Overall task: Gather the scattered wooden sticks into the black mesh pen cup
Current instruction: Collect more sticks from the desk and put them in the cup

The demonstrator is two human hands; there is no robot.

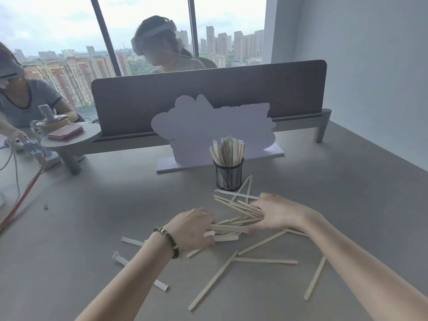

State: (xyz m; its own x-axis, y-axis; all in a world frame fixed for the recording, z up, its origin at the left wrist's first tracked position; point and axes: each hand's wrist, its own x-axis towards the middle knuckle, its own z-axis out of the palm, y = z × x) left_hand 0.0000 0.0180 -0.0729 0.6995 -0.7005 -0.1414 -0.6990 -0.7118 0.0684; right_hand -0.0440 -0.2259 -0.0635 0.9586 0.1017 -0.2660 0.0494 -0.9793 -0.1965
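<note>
The black mesh pen cup (228, 176) stands upright mid-table, holding a bundle of wooden sticks (228, 150). In front of it several wooden sticks (266, 260) lie scattered on the grey table (115, 205). My left hand (192, 229), with a bead bracelet at the wrist, closes on a bunch of sticks (228, 229) lying flat. My right hand (276, 213) rests flat on the other side of the same pile, fingers pressing against angled sticks (238, 206). Both hands are just short of the cup.
A white cut-out sign (208, 128) stands behind the cup, in front of a dark desk divider (208, 93). At the left, a person works with cables (23, 191) and a small round shelf (69, 137). Another person sits behind the divider. A wall is at the right.
</note>
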